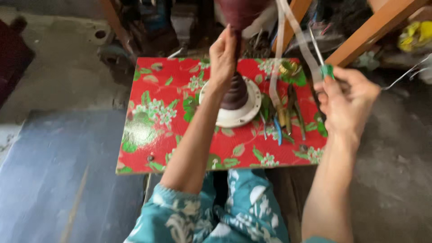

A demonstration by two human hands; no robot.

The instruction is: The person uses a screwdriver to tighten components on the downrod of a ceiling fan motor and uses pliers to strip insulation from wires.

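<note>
Left hand (222, 56): fingers closed around dark maroon turned stem (237, 67) on round white base (249, 110). Right hand (346, 101): fingers pinched on small green piece (327, 70) beside translucent white strip (294, 31).

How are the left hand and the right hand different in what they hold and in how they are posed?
The left hand reaches forward over the red floral table and grips the dark maroon spindle standing on a white round base. The right hand stays at the table's right edge and pinches a small green piece with thin wire and pale strips rising from it. The left hand grips from the side; the right is raised, fingers curled. Both are bare.
</note>
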